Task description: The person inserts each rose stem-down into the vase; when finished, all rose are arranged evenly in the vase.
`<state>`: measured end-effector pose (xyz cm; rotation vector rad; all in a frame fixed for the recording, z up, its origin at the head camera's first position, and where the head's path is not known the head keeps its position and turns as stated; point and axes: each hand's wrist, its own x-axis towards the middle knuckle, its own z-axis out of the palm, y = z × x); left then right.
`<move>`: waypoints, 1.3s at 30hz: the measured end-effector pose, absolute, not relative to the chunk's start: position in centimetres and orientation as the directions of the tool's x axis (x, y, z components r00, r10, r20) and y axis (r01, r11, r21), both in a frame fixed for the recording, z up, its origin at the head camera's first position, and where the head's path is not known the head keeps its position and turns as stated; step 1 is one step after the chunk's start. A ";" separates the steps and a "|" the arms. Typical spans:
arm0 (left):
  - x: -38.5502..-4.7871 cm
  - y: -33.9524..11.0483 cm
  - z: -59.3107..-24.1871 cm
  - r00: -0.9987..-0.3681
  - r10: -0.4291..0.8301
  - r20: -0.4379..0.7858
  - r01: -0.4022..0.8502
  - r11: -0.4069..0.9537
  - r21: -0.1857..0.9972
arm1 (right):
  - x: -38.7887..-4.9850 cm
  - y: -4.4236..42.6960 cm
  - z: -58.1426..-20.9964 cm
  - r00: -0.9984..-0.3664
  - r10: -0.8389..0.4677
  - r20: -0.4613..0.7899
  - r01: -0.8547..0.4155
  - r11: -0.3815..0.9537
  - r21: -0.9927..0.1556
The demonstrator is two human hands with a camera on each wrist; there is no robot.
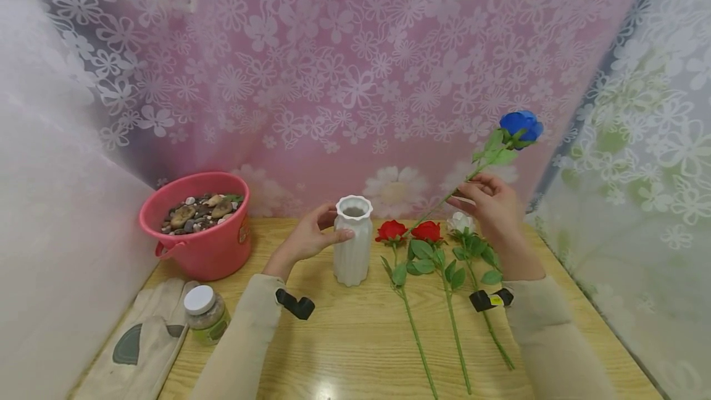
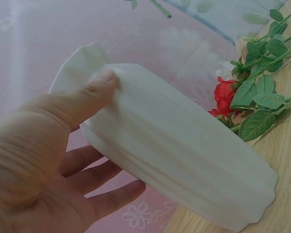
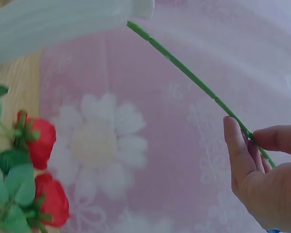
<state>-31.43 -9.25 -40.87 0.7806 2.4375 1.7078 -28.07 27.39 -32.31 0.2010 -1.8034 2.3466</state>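
Note:
In the head view a white fluted vase (image 1: 352, 252) stands upright on the wooden table, with my left hand (image 1: 311, 236) gripping its upper left side. The left wrist view shows the left thumb on the vase (image 2: 174, 141) near its rim and the fingers of that hand (image 2: 63, 145) round the other side. My right hand (image 1: 494, 205) pinches the green stem of a blue rose (image 1: 521, 129), held tilted above the table with the bloom up and to the right. In the right wrist view the stem's (image 3: 184, 70) cut end lies beside the vase's rim, the hand (image 3: 266, 170) farther down.
Two red roses (image 1: 426, 231) and a white rose (image 1: 460, 222) lie on the table (image 1: 344, 338), right of the vase. At the left are a pink bucket (image 1: 211, 258) of stones, a lidded jar (image 1: 207, 315) and beige gloves (image 1: 139, 344). A floral curtain (image 1: 333, 79) hangs behind.

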 end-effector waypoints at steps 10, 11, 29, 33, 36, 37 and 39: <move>-31.4 -9.2 -40.7 -0.879 0.428 0.209 0.345 0.272 0.898 | -28.9 24.4 -31.3 -0.963 0.102 0.249 -0.268 -0.442 -0.856; -31.4 -9.1 -40.7 -0.881 0.426 0.207 0.344 0.275 0.898 | -28.9 24.1 -31.1 -0.963 0.106 0.249 -0.269 -0.450 -0.851; -31.3 -9.3 -40.5 -0.874 0.438 0.213 0.353 0.269 0.896 | -30.1 19.5 -31.2 -0.965 0.132 0.228 -0.261 -0.356 -0.897; -31.3 -9.3 -40.5 -0.876 0.436 0.206 0.349 0.279 0.895 | -30.3 18.5 -31.7 -0.961 0.134 0.241 -0.272 -0.335 -0.902; -31.3 -9.2 -40.5 -0.875 0.437 0.210 0.354 0.280 0.893 | -30.5 17.8 -32.1 -0.961 0.131 0.242 -0.271 -0.299 -0.915; -31.3 -9.2 -40.4 -0.874 0.438 0.212 0.356 0.279 0.892 | -30.5 17.6 -32.3 -0.963 0.127 0.239 -0.266 -0.291 -0.919; -31.2 -9.2 -40.4 -0.873 0.438 0.214 0.357 0.278 0.892 | -30.6 17.2 -32.5 -0.964 0.119 0.238 -0.262 -0.270 -0.927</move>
